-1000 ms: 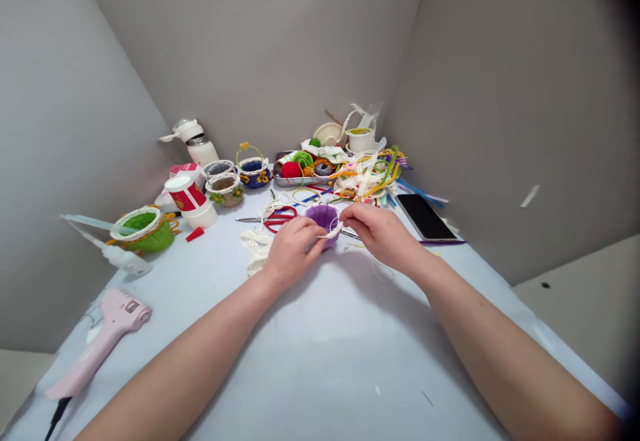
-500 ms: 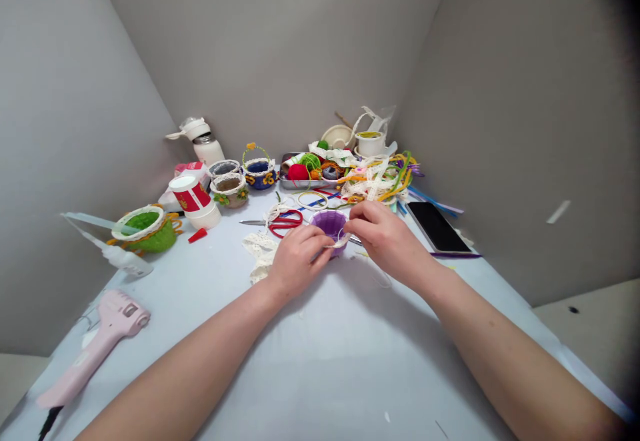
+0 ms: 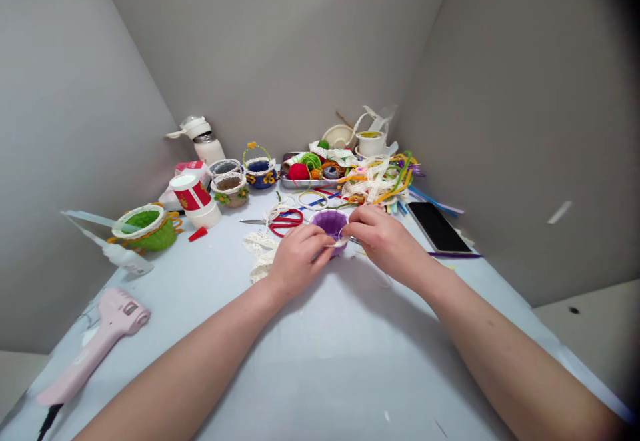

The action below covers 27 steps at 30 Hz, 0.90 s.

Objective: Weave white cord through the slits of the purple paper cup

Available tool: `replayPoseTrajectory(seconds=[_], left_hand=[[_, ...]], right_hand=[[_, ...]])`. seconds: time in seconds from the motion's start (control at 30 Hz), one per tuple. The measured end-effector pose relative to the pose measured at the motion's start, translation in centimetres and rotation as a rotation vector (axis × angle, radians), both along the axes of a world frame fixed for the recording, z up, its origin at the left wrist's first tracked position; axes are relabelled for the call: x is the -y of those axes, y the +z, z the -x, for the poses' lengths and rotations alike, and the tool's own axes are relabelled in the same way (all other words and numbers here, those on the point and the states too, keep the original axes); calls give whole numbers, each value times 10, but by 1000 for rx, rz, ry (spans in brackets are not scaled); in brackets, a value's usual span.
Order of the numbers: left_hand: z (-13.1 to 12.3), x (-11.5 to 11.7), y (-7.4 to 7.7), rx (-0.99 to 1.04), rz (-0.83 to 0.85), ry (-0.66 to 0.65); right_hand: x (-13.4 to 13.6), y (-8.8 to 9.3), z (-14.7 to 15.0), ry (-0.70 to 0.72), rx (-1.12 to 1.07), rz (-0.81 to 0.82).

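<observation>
A small purple cup (image 3: 331,221) stands on the pale table (image 3: 320,361) between my hands. My left hand (image 3: 296,260) is closed, pinching a strip of cream lace trim (image 3: 336,244) against the cup's near side. My right hand (image 3: 384,236) is closed too, its fingertips pinching the same lace at the cup's right rim. More cream lace (image 3: 259,249) lies loose just left of my left hand.
Red scissors (image 3: 283,222) lie behind the cup. A pink glue gun (image 3: 95,348) rests at the near left, by a green basket (image 3: 143,226) and a red-and-white bottle (image 3: 193,199). Small decorated baskets (image 3: 257,170), a metal tray (image 3: 301,181) of yarn, ribbons (image 3: 377,181) and a phone (image 3: 437,226) sit behind.
Both hands have stayed on the cup and lace, with the fingers shifting slightly along the rim. The view has moved a little, so everything sits slightly to the right.
</observation>
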<state>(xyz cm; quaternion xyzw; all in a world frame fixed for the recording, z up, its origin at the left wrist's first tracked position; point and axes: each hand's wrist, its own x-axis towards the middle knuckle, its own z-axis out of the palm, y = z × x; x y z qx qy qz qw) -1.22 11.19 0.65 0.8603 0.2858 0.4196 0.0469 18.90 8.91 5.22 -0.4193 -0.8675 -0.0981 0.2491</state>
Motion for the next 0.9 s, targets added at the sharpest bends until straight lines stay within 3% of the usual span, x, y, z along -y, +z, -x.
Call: replayPoseTrajectory(seconds=[0.37, 0.67, 0.9], left_hand=[[1, -1, 1, 7, 20, -7], [1, -2, 4, 8, 37, 4], [1, -1, 5, 2, 38, -7]], right_hand=[[-10, -2, -1, 78, -72, 90], [-32, -2, -4, 235, -128, 156], [-35, 0, -3, 254, -122, 233]])
